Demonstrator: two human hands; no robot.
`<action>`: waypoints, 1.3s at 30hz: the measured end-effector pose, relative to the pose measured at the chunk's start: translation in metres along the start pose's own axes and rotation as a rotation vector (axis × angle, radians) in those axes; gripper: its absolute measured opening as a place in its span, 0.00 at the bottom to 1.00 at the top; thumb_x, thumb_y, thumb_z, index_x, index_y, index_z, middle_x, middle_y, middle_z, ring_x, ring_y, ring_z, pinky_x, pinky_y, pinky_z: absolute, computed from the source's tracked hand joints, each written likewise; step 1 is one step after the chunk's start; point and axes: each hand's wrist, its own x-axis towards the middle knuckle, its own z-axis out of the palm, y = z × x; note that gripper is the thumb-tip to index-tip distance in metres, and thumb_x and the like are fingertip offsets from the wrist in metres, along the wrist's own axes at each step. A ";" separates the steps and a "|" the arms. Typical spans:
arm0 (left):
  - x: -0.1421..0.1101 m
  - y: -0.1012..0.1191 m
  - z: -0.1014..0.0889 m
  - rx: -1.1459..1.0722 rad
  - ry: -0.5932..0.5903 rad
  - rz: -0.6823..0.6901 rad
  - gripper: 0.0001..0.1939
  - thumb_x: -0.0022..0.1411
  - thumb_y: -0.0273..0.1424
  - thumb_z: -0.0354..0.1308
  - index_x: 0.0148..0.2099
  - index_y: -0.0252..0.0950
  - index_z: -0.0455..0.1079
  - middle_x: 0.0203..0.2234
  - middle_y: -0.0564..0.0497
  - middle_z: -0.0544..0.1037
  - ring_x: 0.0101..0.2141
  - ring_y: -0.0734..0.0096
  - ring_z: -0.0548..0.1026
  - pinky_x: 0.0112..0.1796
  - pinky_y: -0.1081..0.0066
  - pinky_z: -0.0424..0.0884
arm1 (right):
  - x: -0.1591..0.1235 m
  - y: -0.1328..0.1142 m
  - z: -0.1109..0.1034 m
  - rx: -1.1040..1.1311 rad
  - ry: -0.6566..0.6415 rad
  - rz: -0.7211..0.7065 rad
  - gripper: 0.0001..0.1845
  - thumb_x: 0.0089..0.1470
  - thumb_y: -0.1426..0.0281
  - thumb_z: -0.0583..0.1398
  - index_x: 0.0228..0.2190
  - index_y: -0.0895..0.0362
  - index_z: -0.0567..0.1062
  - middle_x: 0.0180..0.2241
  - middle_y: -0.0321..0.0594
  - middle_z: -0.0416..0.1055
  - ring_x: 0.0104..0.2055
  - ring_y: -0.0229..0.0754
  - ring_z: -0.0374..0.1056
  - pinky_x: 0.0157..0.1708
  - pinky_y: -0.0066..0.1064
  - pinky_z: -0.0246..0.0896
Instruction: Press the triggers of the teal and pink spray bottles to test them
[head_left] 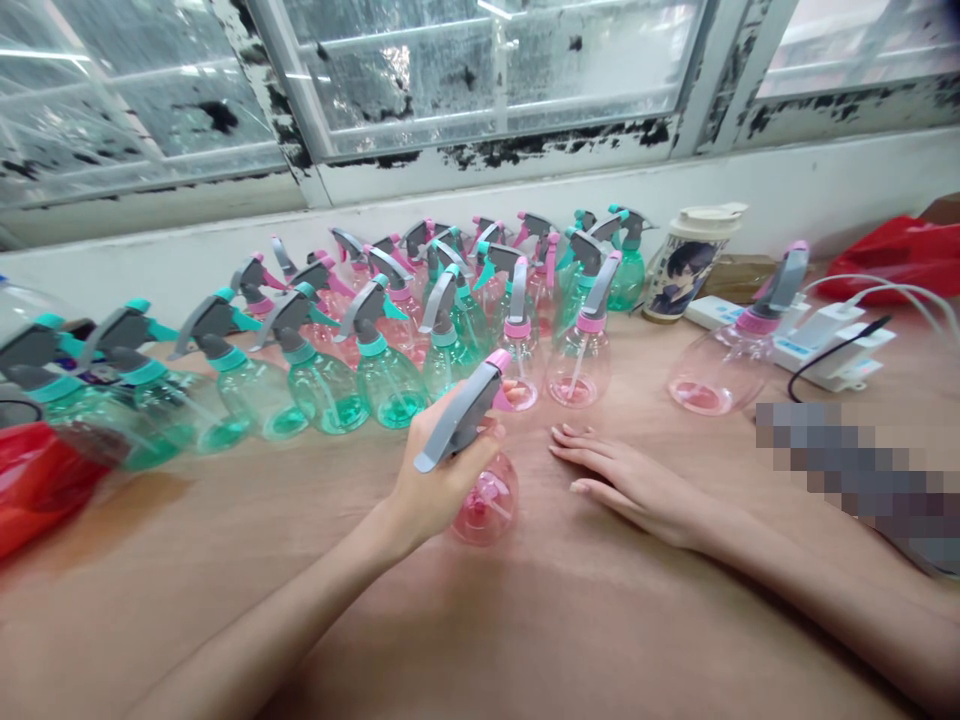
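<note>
My left hand [431,470] is wrapped round the neck of a clear pink spray bottle [486,500] with a grey trigger head, held upright just above or on the wooden table [525,620]. My right hand [626,480] lies flat on the table just right of the bottle, fingers stretched out and together, holding nothing. Right behind both hands stand rows of finished spray bottles: green ones [322,385] to the left, pink ones [577,365] in the middle.
One pink spray bottle [724,365] stands apart at right. A printed cup with lid [686,265], a white power strip with cables [817,345] and red bags [900,255] sit along the back wall. Another red bag [37,480] lies at far left.
</note>
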 end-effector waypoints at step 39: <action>-0.006 0.004 -0.001 0.084 0.053 0.033 0.06 0.59 0.33 0.53 0.29 0.41 0.63 0.24 0.54 0.68 0.27 0.67 0.69 0.32 0.67 0.66 | -0.002 -0.005 -0.001 -0.064 0.004 -0.015 0.35 0.60 0.50 0.56 0.62 0.56 0.64 0.66 0.50 0.55 0.68 0.55 0.50 0.64 0.54 0.49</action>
